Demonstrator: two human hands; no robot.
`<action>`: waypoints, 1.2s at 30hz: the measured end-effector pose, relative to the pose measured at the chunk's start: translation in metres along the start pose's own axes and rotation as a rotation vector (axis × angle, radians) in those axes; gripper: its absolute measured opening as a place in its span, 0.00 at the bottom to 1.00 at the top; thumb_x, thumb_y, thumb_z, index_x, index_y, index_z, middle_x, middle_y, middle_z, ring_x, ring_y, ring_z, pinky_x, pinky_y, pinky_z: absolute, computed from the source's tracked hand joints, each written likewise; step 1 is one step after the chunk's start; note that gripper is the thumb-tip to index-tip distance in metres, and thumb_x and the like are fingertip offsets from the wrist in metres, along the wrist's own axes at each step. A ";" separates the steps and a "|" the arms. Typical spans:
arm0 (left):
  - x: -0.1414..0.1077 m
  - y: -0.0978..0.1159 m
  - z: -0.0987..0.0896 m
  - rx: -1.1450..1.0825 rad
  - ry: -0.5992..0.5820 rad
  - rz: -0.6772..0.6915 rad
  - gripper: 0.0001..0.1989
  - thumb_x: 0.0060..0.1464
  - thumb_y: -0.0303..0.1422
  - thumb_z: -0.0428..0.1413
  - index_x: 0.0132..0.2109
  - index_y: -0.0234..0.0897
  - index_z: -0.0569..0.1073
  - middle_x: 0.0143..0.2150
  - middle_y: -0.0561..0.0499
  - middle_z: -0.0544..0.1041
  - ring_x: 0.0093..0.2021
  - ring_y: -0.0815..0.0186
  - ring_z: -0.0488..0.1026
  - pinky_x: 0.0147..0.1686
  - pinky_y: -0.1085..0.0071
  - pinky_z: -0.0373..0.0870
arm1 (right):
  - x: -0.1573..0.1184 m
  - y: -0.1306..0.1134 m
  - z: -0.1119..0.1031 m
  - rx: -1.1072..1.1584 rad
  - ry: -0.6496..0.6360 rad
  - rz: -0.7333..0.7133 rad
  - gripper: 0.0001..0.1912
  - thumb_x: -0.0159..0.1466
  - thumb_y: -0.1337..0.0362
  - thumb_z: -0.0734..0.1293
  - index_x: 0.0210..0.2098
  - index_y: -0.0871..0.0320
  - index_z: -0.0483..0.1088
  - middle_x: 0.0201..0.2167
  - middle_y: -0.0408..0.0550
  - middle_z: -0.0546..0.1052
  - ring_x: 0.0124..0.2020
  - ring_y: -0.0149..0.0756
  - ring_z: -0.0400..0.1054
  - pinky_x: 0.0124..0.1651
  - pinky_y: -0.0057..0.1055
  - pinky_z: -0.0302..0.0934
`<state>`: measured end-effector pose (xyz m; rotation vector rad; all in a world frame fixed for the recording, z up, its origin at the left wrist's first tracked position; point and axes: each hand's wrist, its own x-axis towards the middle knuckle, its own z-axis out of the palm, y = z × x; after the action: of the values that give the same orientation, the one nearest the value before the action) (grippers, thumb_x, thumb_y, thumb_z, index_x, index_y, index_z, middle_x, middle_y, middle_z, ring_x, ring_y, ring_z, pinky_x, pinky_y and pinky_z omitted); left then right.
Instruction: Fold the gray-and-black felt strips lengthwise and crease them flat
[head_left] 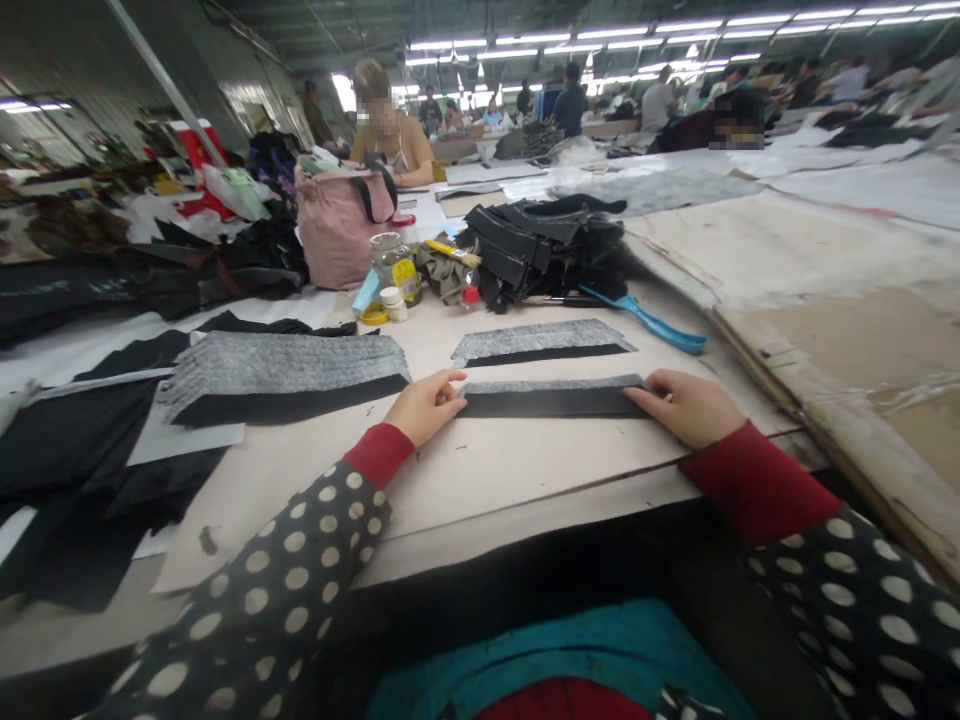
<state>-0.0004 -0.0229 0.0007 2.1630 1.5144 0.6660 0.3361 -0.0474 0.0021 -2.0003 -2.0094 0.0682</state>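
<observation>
A black fabric strip [551, 402] with a grey edge along its far side lies across the pale work surface in front of me. My left hand [429, 405] pinches its left end between thumb and fingers. At the opposite end, my right hand [686, 405] grips the corner with thumb and forefinger. Just beyond lies a grey speckled piece [540, 343] with a black border along its near edge. Left of my left hand rests a fanned stack of similar grey pieces [292, 365], also bordered in black.
Behind are a heap of black fabric pieces [544, 245], a blue plastic-handled tool [652, 325], a glass jar [390, 262] and a pink bag [337, 225]. Black cloth [67, 480] spreads at left. A thick layered board [840, 310] borders the right. A co-worker [390, 130] sits across.
</observation>
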 end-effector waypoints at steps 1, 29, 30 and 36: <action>0.000 0.001 0.000 0.016 -0.001 0.005 0.18 0.46 0.34 0.51 0.46 0.37 0.66 0.26 0.57 0.68 0.23 0.73 0.60 0.26 0.76 0.58 | 0.000 0.000 0.000 -0.004 0.011 -0.013 0.17 0.54 0.50 0.58 0.23 0.57 0.66 0.20 0.44 0.68 0.22 0.32 0.60 0.24 0.26 0.47; 0.001 0.004 -0.003 0.127 -0.083 0.036 0.18 0.49 0.35 0.48 0.49 0.39 0.62 0.27 0.56 0.66 0.23 0.73 0.60 0.26 0.75 0.59 | -0.008 0.000 0.007 -0.082 0.099 -0.192 0.15 0.57 0.54 0.57 0.21 0.57 0.63 0.24 0.46 0.67 0.27 0.34 0.61 0.30 0.29 0.51; 0.001 0.004 -0.003 0.139 -0.080 0.047 0.19 0.49 0.35 0.48 0.49 0.39 0.62 0.28 0.56 0.66 0.23 0.73 0.60 0.27 0.75 0.60 | -0.007 0.000 0.007 -0.071 0.093 -0.196 0.14 0.57 0.55 0.57 0.21 0.57 0.63 0.24 0.46 0.67 0.28 0.34 0.61 0.30 0.29 0.52; 0.006 0.002 -0.005 0.141 -0.064 0.129 0.16 0.47 0.34 0.49 0.46 0.39 0.65 0.42 0.49 0.60 0.38 0.68 0.63 0.40 0.69 0.63 | -0.004 0.013 0.009 -0.034 0.190 -0.164 0.18 0.53 0.53 0.62 0.36 0.60 0.65 0.35 0.53 0.68 0.39 0.41 0.62 0.40 0.34 0.56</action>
<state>-0.0007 -0.0179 0.0068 2.3808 1.4375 0.5397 0.3462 -0.0491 -0.0104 -1.7800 -2.0538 -0.1856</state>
